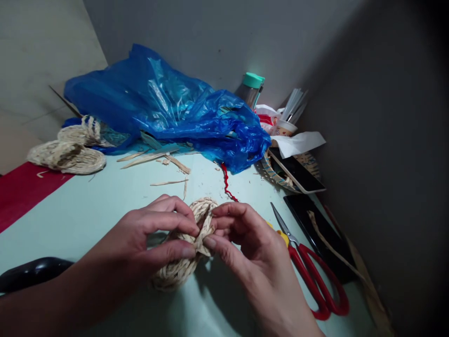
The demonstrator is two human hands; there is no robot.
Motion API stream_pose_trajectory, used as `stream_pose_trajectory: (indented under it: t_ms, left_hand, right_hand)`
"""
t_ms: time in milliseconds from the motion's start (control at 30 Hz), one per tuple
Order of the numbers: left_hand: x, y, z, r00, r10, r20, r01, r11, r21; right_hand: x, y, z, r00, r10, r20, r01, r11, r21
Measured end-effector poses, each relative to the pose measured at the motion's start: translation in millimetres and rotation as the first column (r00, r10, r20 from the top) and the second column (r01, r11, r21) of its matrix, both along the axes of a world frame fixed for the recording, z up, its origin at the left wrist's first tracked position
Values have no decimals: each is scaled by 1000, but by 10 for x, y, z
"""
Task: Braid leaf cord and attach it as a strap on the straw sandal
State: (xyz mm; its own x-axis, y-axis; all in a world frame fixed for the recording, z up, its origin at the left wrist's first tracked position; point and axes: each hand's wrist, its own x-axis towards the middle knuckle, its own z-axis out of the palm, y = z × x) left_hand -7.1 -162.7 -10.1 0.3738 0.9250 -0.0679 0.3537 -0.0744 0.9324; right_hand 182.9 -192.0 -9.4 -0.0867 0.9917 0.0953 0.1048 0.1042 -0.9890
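Observation:
A small slipper braided from pale straw (175, 274) is between my two hands, just above the table. My left hand (161, 234) grips its near side, thumb and fingers pinching the woven edge. From the other side, my right hand (242, 248) pinches the braid at the slipper's opening between thumb and fingers. My fingers hide part of the weave. Right of my right hand lie red-handled scissors (315, 281), their blades parted a little and pointing away. A short red cord (227, 182) lies beyond the slipper.
Woven straw slippers (75, 157) rest at the left by a red sheet (31, 192). A big blue plastic bag (168, 103) spreads along the back, with dry husk strips (154, 157) before it. A basket (271, 171), a green-lidded bottle (253, 82) and a black tablet-like slab (315, 224) stand right.

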Motion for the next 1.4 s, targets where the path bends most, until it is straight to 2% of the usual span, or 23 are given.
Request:
stream_pose_trajectory:
  t_ms: [100,233,300,400,533,767,900,1033,1100,1200,1300,1333,1400]
  left_hand:
    - [3,-7,-27,999,14,-40,-12,999,49]
    - [12,-17,-72,993,36,-110,-16,984,178]
    - [15,-17,-89,992,16,-124,7,982,187]
    - [22,-9,-97,995,-26,-92,38,991,131]
    - [37,4,-74,997,-61,-42,62,998,33]
    - [51,5,49,990,-55,-132,37,991,-132]
    - [78,1,98,988,-16,-153,-1,993,-115]
    - [79,0,79,996,82,-34,-85,991,-100]
    - [67,9,52,996,84,36,-80,992,-93]
    - [54,37,18,996,37,87,-34,999,-30]
    - [49,54,7,998,-20,60,13,993,116]
    - [48,51,9,999,-5,36,-1,986,168]
    - [48,33,18,993,110,-29,-100,966,240]
  right_hand:
    - [2,15,-2,999,-29,-15,29,999,-20]
    - [16,15,-6,999,-34,18,35,999,-14]
    - [21,13,-2,998,-18,61,22,998,-52]
    - [17,6,2,992,-15,125,26,996,-89]
    - [-5,-15,5,990,-12,144,19,999,-48]
    - [-21,-54,-2,988,-65,137,71,997,-36]
    - [-18,-38,-2,992,-101,73,104,994,-38]
    - [-15,-22,2,994,-100,-33,96,991,-98]
    - [-13,-24,-5,995,-84,-58,77,990,-118]
    - [-11,-32,-21,995,-79,-53,71,989,-129]
    - [-11,-33,-27,995,-83,-61,74,988,-138]
    - [-12,-31,-26,994,-82,-72,71,988,-139]
    - [-16,-25,-23,992,-82,-98,68,988,-136]
